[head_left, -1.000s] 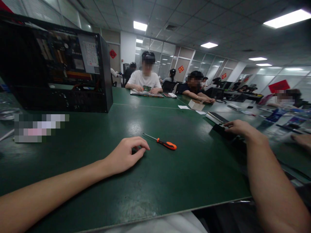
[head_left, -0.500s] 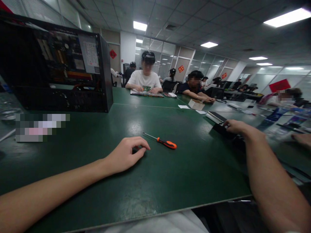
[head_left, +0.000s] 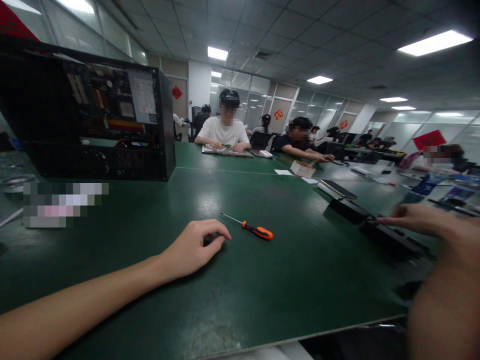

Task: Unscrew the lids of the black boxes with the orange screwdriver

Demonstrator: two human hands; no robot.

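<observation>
My left hand [head_left: 195,247] rests on the green table [head_left: 262,295] with its fingers curled down over a dark spot that I cannot make out. An orange-handled screwdriver [head_left: 255,230] lies just right of its fingertips, tip pointing left, untouched. My right hand [head_left: 420,220] hovers at the right, slightly blurred, fingers stretched out flat toward the left and holding nothing. It is above a long black box [head_left: 390,241], beyond which lies a second black box [head_left: 347,209].
An open black computer case [head_left: 93,125] stands at the far left with its boards showing. Across the table sit several people, one over a flat board [head_left: 225,149]. A small cardboard box [head_left: 302,169] and a flat dark tray [head_left: 336,189] lie mid-right.
My right hand has pulled back to the right, off the farther black box and over the nearer one. The view has tilted slightly. My left hand and the screwdriver have stayed put.
</observation>
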